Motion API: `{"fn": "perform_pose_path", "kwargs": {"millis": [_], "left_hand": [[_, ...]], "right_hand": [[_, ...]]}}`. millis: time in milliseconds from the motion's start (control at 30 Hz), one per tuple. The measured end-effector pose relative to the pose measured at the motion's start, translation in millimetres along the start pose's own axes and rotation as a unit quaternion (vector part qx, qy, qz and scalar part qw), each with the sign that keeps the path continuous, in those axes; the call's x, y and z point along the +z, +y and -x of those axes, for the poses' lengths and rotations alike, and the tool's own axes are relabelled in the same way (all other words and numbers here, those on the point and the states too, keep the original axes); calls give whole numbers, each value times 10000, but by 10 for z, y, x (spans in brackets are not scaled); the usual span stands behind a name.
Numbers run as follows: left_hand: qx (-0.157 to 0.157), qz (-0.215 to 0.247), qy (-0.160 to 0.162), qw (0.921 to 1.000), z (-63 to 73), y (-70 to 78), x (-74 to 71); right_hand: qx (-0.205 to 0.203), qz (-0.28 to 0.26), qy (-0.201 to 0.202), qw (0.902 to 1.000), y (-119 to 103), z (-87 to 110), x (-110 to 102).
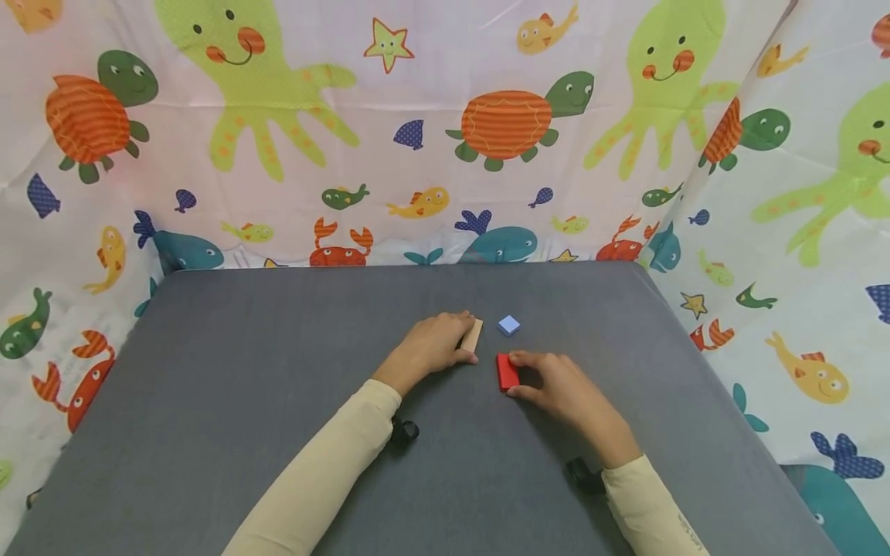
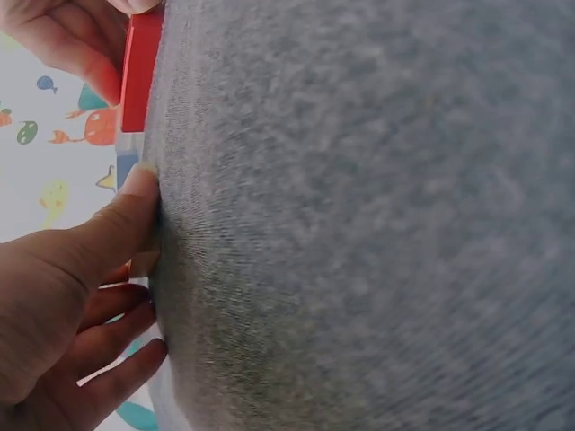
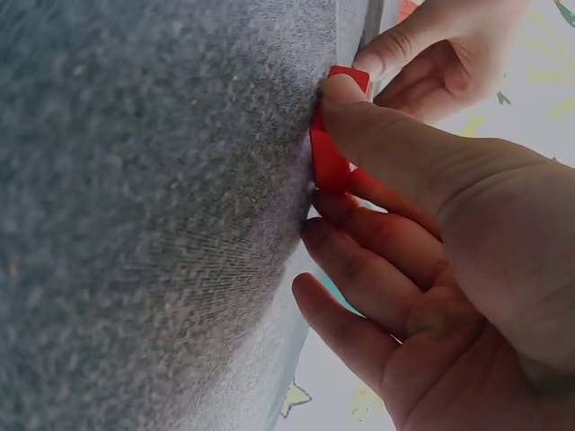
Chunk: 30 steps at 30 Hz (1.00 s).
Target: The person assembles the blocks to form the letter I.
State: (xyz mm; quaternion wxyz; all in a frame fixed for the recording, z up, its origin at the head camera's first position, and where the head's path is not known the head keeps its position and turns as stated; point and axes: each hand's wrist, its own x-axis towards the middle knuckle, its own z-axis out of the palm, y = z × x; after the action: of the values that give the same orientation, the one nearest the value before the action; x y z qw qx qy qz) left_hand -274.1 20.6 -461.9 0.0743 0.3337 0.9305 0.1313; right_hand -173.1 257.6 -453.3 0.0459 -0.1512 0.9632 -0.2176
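On the grey surface lies a light wooden block, long and flat, pinched between the thumb and fingers of my left hand. To its right, my right hand holds a red block by its two ends, thumb at the near end and a finger at the far one. A small light-blue block sits untouched just beyond the two hands. In the left wrist view, my left thumb and fingers hide most of the wooden block. The right wrist view shows the red block partly behind my right thumb.
The grey cloth-covered table extends around the blocks. A white curtain printed with sea animals hangs behind it and along both sides. Dark wrist cameras sit below each wrist, close to the table.
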Motion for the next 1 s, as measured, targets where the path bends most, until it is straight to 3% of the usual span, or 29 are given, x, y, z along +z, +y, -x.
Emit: {"fn": "perform_pose_path", "kwargs": {"millis": [200,433,600,1000], "left_hand": [[57,-16,224,9997,-39,5,-19],[261,8,180,9995,-60,6,-37],[201,193,103,9996,-36,-24,-7],[52,244,454,9987,44,-43,24]], "right_hand": [[-21,-22,0,10000,7,1,-2],[83,-30,-22,10000,14,-1,-23],[165,-28,-109,9998,16,-3,3],[185,233,134,9995,96,-22,56]]}}
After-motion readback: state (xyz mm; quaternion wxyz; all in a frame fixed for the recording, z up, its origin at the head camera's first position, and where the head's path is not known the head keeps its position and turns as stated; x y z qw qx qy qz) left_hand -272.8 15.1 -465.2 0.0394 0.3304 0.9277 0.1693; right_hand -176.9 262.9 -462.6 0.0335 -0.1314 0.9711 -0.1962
